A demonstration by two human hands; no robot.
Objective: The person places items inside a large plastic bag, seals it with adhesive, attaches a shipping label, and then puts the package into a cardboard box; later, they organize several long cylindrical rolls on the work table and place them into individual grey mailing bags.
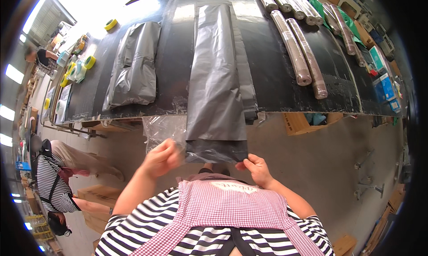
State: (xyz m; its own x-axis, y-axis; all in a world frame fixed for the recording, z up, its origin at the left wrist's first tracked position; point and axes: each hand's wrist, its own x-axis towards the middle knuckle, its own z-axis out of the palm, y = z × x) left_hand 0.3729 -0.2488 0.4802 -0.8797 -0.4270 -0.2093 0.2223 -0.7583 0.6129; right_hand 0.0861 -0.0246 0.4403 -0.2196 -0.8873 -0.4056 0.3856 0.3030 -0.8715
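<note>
A long grey plastic mailing bag (214, 91) lies lengthwise on the black table, its near end hanging past the front edge toward me. A darker, shiny strip runs across that end. My right hand (256, 167) pinches the bag's near right corner between thumb and fingers. Close to the near left corner, my left hand (164, 158) is closed, its fingertips smeared by motion; what they hold is unclear. Crinkled clear plastic film (162, 129) hangs at the table edge just beyond my left hand. Beneath the bag, more grey bags (246, 77) show along its right side.
A filled grey bag (133, 64) lies on the table (174, 77) at left, near several yellow tape rolls (89, 62). Wrapped brown rolls (292, 51) lie at right. An open cardboard box (303, 123) sits under the table. A person in stripes (51, 180) is at left.
</note>
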